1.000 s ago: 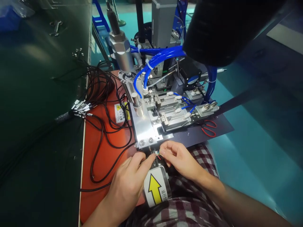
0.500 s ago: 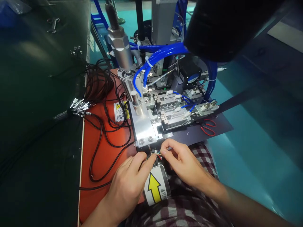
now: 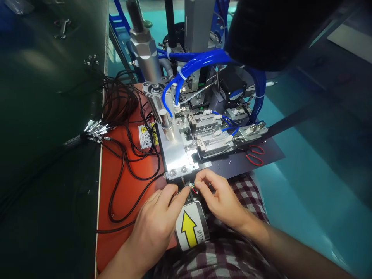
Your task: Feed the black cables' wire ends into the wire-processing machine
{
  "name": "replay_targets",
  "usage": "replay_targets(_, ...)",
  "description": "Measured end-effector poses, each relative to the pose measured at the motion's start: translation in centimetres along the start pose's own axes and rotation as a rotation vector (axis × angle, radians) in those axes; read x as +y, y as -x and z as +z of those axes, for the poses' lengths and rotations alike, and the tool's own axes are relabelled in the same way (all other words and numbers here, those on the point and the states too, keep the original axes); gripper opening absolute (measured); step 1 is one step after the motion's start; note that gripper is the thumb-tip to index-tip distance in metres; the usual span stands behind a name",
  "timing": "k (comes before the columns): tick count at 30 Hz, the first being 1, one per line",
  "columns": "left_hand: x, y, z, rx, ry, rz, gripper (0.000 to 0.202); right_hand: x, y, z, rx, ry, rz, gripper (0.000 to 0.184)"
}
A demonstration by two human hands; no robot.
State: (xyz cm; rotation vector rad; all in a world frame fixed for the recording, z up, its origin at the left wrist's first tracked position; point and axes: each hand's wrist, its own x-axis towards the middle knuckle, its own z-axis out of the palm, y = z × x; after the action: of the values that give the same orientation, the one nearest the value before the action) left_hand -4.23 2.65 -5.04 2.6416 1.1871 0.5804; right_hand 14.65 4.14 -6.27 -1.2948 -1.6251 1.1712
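Thin coloured wires (image 3: 194, 189), one of them red, end in a small pale piece between my fingertips at the machine's front edge. My left hand (image 3: 158, 217) is closed, thumb and index finger at the left of the wire ends; the cable itself is mostly hidden beneath it. From the right, my right hand (image 3: 219, 195) pinches one fine wire between thumb and forefinger. Just below the fingertips sits a white label with a yellow arrow (image 3: 188, 228). Directly ahead is the metal plate (image 3: 177, 159) of the machine.
Black cables (image 3: 119, 100) with silver connector ends (image 3: 97, 130) lie on the red surface (image 3: 113, 193) and dark table at left. Red-handled scissors (image 3: 255, 155) rest on the machine base at right. Blue air hoses (image 3: 200, 66) arch over the machine. A wrench (image 3: 62, 29) lies far left.
My right hand has shifted slightly left, bringing its pinch closer to my left fingertips. The view has moved a little. My left hand keeps its place by the wires.
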Motion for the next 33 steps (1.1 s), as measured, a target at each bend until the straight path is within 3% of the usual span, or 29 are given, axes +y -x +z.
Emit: replay_targets(33,0.07,-0.45,-0.17,-0.018,-0.036,-0.013,0.044,0.67,0.02,0.42,0.054,0.093,-0.095,0.016)
